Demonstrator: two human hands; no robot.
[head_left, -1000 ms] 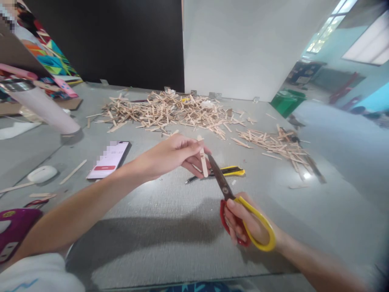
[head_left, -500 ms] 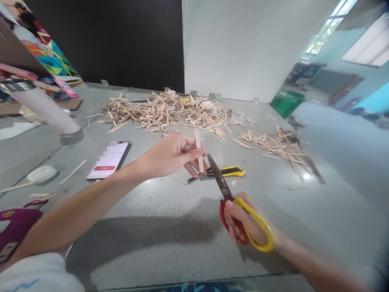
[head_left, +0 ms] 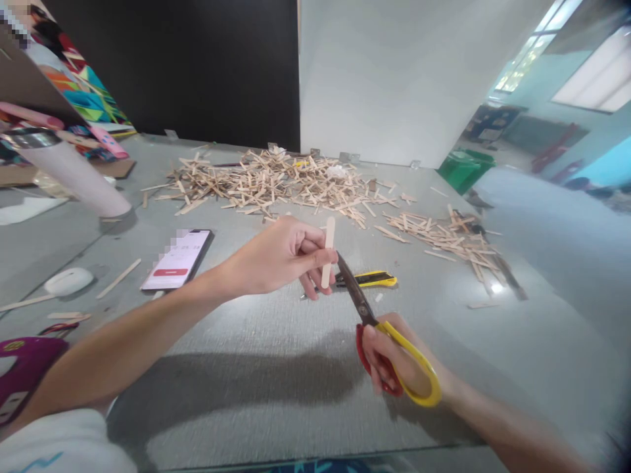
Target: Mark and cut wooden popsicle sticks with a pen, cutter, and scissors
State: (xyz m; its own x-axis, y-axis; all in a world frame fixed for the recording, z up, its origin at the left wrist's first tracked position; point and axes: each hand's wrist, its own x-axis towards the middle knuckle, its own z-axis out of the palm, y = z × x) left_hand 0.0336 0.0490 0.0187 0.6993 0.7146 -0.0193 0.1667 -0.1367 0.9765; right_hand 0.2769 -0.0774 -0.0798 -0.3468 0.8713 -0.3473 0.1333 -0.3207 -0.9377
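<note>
My left hand (head_left: 280, 257) pinches a wooden craft stick (head_left: 328, 260) and holds it upright above the grey table (head_left: 276, 355). My right hand (head_left: 399, 358) grips the red and yellow handles of a pair of scissors (head_left: 374, 322). The blades are closed and their tip sits right beside the stick's lower half. Behind the blades a yellow utility knife (head_left: 369, 279) lies on the table.
A big heap of wooden sticks (head_left: 266, 180) covers the far table, with a smaller heap (head_left: 448, 236) to the right. A phone (head_left: 177, 258), a white mouse (head_left: 69, 281), a white cylinder (head_left: 69, 174) and a magenta object (head_left: 22, 368) lie at left.
My left hand has turned the stick from leaning left to nearly upright and lifted it slightly. The scissors shifted a little left, tip still by the stick.
</note>
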